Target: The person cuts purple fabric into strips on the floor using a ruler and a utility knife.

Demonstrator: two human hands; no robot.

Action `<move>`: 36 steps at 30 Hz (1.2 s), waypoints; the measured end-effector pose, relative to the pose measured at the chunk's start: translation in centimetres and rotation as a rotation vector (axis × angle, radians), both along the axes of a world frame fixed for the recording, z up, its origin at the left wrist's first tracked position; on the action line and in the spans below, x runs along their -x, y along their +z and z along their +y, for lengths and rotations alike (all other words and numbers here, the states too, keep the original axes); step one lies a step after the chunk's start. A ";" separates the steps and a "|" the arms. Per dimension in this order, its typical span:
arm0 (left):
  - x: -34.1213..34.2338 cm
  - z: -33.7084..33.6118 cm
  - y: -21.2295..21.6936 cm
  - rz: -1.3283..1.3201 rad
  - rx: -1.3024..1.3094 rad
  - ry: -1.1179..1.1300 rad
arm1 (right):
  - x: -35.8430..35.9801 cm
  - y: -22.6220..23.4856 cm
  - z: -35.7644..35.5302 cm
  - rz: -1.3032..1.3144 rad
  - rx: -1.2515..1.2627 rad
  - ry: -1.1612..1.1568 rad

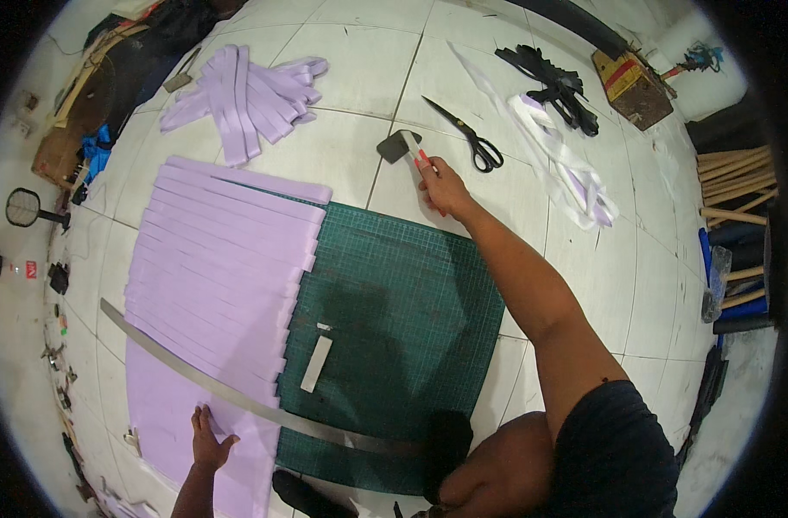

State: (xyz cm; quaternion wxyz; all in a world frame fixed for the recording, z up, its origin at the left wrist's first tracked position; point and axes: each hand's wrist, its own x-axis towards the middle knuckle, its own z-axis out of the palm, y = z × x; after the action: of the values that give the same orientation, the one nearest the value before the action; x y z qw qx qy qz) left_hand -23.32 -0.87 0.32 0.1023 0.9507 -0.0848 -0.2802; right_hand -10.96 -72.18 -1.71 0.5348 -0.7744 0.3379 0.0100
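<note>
While the left hand lies open on purple cloth over part of the green mat and the right hand grips a red tool, the cloth seems soft, best held by its edge.

Left hand flat, thumb spread; right arm stretched far forward, right hand curled in grip.

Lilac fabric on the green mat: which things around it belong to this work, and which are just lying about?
Likely part of it:
- lilac fabric, under the left hand
- green cutting mat
- long metal strip across both
- red-handled tool in the right hand

Probably just lying about:
- mesh racket
- wooden poles
- black strips
</note>
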 end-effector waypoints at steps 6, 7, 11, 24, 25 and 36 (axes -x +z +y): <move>-0.2 -0.4 -0.3 -0.018 0.013 -0.021 | -0.2 -3.1 -2.6 0.045 0.494 0.122; -0.2 -0.3 -0.6 -0.038 0.020 -0.050 | 0.3 -3.3 -4.5 0.034 0.528 0.064; 0.1 0.3 -0.4 -0.030 -0.016 -0.032 | -0.3 -2.2 -2.8 -0.045 0.441 0.122; 0.1 0.8 -0.9 -0.031 -0.027 -0.070 | -1.1 -3.9 -3.9 0.044 0.552 0.036; -0.1 0.1 -1.4 -0.025 0.012 -0.077 | -0.4 -4.0 -6.4 0.041 0.627 -0.021; -0.1 0.2 -0.2 0.016 -0.013 -0.001 | 1.1 -0.4 -2.2 0.084 0.785 0.150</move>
State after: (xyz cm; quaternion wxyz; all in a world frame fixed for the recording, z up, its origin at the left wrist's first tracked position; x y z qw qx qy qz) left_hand -23.20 -0.64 0.09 0.0966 0.9489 -0.0828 -0.2886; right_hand -12.02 -74.36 -2.15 0.1820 -0.9412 0.2804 -0.0491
